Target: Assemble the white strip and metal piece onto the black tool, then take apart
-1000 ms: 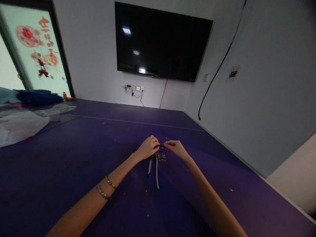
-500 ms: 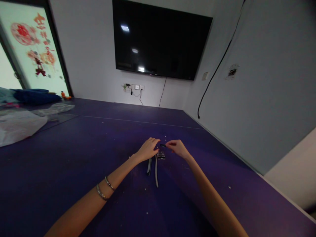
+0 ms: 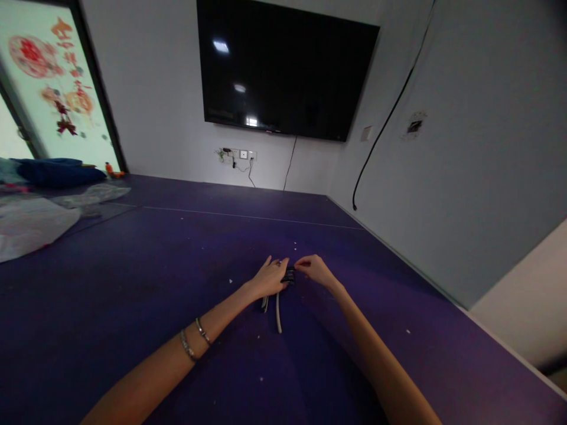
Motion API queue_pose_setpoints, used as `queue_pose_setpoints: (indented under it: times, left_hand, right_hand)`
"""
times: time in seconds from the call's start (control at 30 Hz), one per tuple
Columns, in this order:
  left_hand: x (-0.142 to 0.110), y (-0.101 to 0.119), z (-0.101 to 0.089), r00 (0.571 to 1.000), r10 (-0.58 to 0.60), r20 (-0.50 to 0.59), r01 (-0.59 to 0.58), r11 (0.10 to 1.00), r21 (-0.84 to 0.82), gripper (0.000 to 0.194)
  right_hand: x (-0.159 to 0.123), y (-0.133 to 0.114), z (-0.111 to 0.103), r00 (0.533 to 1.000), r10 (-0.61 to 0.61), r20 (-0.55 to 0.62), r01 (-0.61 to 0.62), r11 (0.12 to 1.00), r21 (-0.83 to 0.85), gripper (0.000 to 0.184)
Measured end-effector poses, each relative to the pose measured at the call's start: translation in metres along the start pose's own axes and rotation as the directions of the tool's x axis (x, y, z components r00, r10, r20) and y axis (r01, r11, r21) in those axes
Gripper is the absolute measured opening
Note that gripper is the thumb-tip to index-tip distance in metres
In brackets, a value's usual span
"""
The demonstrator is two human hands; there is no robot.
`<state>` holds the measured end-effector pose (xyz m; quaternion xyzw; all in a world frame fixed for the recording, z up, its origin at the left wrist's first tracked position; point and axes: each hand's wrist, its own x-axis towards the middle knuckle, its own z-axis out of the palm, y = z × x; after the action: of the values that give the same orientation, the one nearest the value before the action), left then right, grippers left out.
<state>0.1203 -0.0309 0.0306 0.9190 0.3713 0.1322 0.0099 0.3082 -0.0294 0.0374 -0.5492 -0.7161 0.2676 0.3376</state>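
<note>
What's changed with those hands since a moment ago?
The left hand and right hand moved down to the small dark block: the left now spans its left side, the right is at its upper right edge. The slim black piece the right hand held can't now be made out separately. The pale strip stayed put.

Bare along the left forearm (image 3: 150, 375) and right forearm (image 3: 370, 345), banded in silver tones on the left.
Wearing a slim, shiny bracelet (image 3: 203, 332) nearer the left hand (image 3: 269, 278) and a wider, bumpy, beaded-looking bracelet (image 3: 186, 346) just behind, slightly apart; also showing a pale glint on a left finger, perhaps a ring, too small to tell.
</note>
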Motion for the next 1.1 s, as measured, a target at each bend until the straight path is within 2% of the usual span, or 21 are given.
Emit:
queue_pose_setpoints:
  times: [0.1,0.27,0.43,0.7,1.1]
  left_hand:
    - [0.001,-0.002,0.003,1.000,0.007,0.003,-0.007,1.000,0.002,0.064]
    - [0.002,-0.004,0.003,0.999,0.036,-0.002,-0.036,0.999,-0.040,0.060]
    - [0.001,-0.004,0.002,1.000,0.014,0.018,-0.012,0.997,-0.079,0.059]
    - [0.001,-0.005,0.003,1.000,0.011,0.015,-0.010,0.997,-0.079,0.055]
    - [0.001,-0.005,0.003,1.000,0.015,0.015,-0.014,0.996,-0.087,0.052]
  right_hand:
    - [0.000,0.000,0.001,1.000,0.007,0.018,-0.006,1.000,-0.014,0.023]
    - [0.000,0.006,0.003,0.997,-0.050,0.056,0.053,0.997,-0.055,0.023]
    - [0.001,0.009,0.005,0.992,-0.088,0.094,0.098,0.989,-0.109,0.020]
    - [-0.001,0.002,0.009,0.990,-0.117,0.082,0.129,0.976,-0.173,0.020]
    - [-0.001,0.006,0.011,0.984,-0.148,0.098,0.166,0.962,-0.216,0.021]
